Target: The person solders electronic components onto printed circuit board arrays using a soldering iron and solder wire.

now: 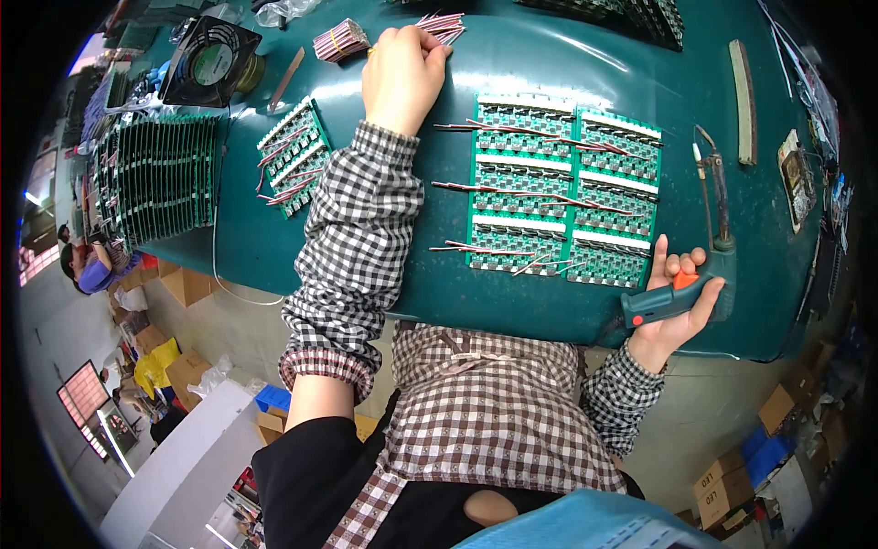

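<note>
Two hands work over the dark green counter (549, 55). The left hand (402, 73), fingers together, pinches red-and-white wire leads (441, 26) at the far edge. The right hand (679, 297), fingers clamped, grips one teal soldering iron (709, 247) beside two green circuit-board panels (562, 197).

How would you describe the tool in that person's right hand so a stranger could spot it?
Start at the dark green worktable, then go to its near edge, right of the green circuit board panel. There the right hand grips a teal pistol-shaped soldering iron; only it has an orange trigger and a long thin metal tip.
</note>
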`<state>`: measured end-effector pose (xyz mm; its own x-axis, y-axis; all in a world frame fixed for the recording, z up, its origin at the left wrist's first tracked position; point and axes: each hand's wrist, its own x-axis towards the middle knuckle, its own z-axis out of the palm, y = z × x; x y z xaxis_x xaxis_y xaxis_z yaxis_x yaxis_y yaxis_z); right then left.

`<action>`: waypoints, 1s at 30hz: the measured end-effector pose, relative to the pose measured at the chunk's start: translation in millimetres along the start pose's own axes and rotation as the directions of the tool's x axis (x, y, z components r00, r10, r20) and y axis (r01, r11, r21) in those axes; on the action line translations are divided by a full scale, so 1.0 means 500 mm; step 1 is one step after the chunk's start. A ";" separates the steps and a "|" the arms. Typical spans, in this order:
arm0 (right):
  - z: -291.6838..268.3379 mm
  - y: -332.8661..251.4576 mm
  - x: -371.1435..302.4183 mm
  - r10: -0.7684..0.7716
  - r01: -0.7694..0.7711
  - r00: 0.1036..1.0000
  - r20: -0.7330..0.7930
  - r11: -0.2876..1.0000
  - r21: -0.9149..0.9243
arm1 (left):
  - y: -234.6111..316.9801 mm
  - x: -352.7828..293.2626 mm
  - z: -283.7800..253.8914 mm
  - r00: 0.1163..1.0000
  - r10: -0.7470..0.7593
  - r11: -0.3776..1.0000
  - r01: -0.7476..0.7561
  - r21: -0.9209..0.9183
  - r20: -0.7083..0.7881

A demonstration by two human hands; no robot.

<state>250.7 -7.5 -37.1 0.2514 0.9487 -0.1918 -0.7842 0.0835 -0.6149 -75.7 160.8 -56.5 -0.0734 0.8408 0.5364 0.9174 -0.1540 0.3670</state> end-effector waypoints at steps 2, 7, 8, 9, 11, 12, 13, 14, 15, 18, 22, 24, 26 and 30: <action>-0.003 0.003 -0.001 -0.002 0.001 1.000 -0.007 1.000 -0.021 | 0.003 0.007 -0.003 0.970 -0.146 0.988 0.151 -0.013 0.196; -0.006 0.005 0.001 -0.006 0.006 1.000 -0.002 0.999 -0.042 | 0.014 -0.002 -0.016 0.919 -0.192 0.968 0.236 -0.090 0.345; -0.006 0.005 0.001 -0.006 0.006 1.000 -0.001 0.999 -0.038 | 0.010 -0.002 -0.012 0.950 -0.137 0.976 0.177 -0.124 0.279; -0.006 0.005 0.001 -0.006 0.006 1.000 0.000 0.999 -0.034 | 0.008 -0.003 -0.010 0.974 -0.082 0.981 0.116 -0.154 0.211; -0.007 0.007 0.002 -0.006 0.006 1.000 -0.001 0.999 -0.036 | 0.004 -0.001 -0.009 0.976 -0.078 0.982 0.111 -0.156 0.205; -0.007 0.007 0.003 -0.007 0.007 1.000 -0.003 0.999 -0.035 | 0.005 0.001 -0.009 0.977 -0.071 0.982 0.103 -0.157 0.200; -0.006 0.007 0.003 -0.008 0.008 1.000 -0.003 0.999 -0.038 | 0.008 0.000 -0.010 0.977 -0.071 0.982 0.104 -0.159 0.200; -0.006 0.007 0.001 -0.013 0.013 1.000 -0.006 0.999 -0.039 | 0.014 -0.002 -0.013 0.970 -0.118 0.970 0.158 -0.184 0.211; -0.006 0.007 -0.001 -0.017 0.017 1.000 -0.009 0.999 -0.041 | 0.017 -0.005 -0.015 0.960 -0.165 0.955 0.213 -0.207 0.225; -0.006 0.005 -0.004 -0.018 0.018 1.000 -0.011 0.999 -0.042 | 0.015 -0.010 -0.014 0.962 -0.155 0.933 0.217 -0.288 0.224; -0.012 0.004 -0.008 -0.021 0.021 1.000 -0.010 0.999 -0.032 | 0.022 -0.012 -0.020 0.914 -0.142 0.929 0.256 -0.268 0.381; -0.013 0.002 -0.009 -0.017 0.017 1.000 -0.015 1.000 -0.019 | 0.047 -0.012 -0.037 0.883 -0.121 0.858 0.323 -0.401 0.453; -0.025 -0.010 -0.013 -0.008 0.008 1.000 0.009 1.000 -0.008 | 0.111 -0.019 -0.100 0.783 -0.039 0.697 0.467 -0.545 0.621; -0.037 -0.044 -0.061 -0.025 0.027 0.999 0.022 0.996 -0.084 | 0.225 -0.100 -0.178 0.612 0.322 0.704 0.355 -0.615 0.722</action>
<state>270.9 -43.9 -31.6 0.2586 0.9527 -0.1596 -0.7269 0.0832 -0.6817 -3.6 55.2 25.3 0.5331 0.8398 -0.1025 0.3796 -0.1292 0.9161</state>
